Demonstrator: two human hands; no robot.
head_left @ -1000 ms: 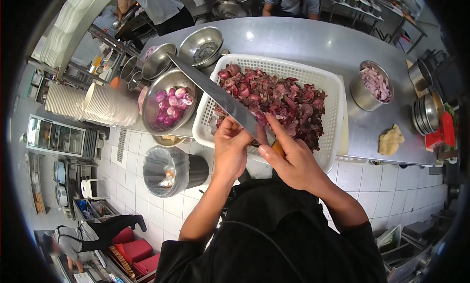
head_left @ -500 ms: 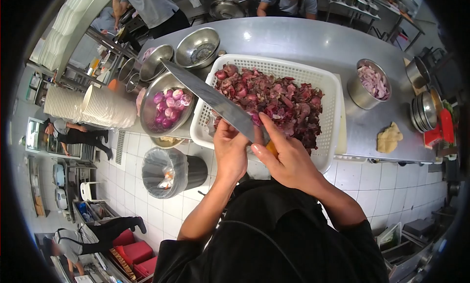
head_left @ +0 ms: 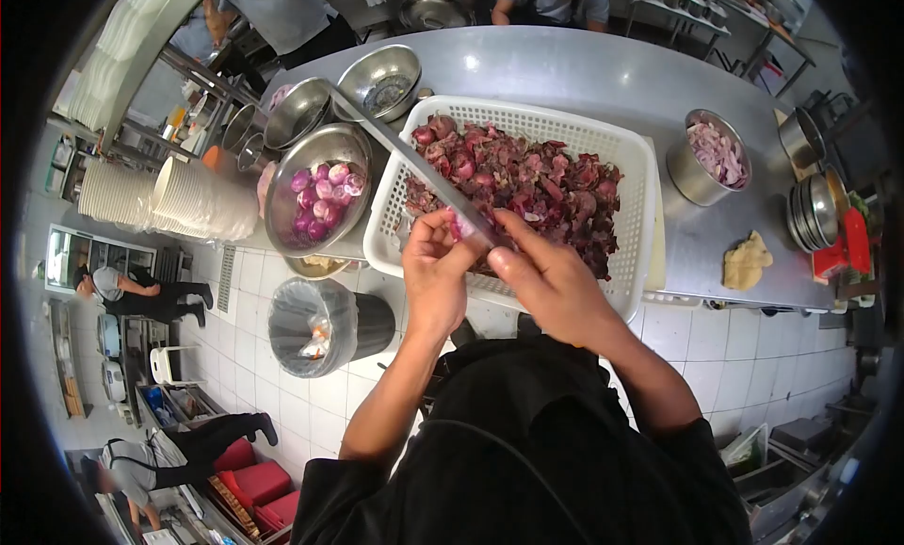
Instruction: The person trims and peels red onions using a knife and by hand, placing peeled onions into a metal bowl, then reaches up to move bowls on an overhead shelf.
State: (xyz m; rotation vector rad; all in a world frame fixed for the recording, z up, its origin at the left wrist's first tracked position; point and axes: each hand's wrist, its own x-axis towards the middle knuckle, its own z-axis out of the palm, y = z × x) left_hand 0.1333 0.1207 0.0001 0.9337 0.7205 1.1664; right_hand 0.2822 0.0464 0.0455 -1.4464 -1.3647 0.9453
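Over the white basket's [head_left: 640,227] near side, I have the left hand [head_left: 435,283] pinching a purple onion [head_left: 460,227] and the right hand [head_left: 565,292] gripping the knife [head_left: 421,166] — if that onion rolls, the blade could slip into the fingertips beside it.

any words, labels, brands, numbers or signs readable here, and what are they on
No text can be read.
Knife blade and white basket: no marking can be made out.
Plastic-wrapped stack: no lettering can be made out.
Background shelves and fridge: too small and blurred to tell.
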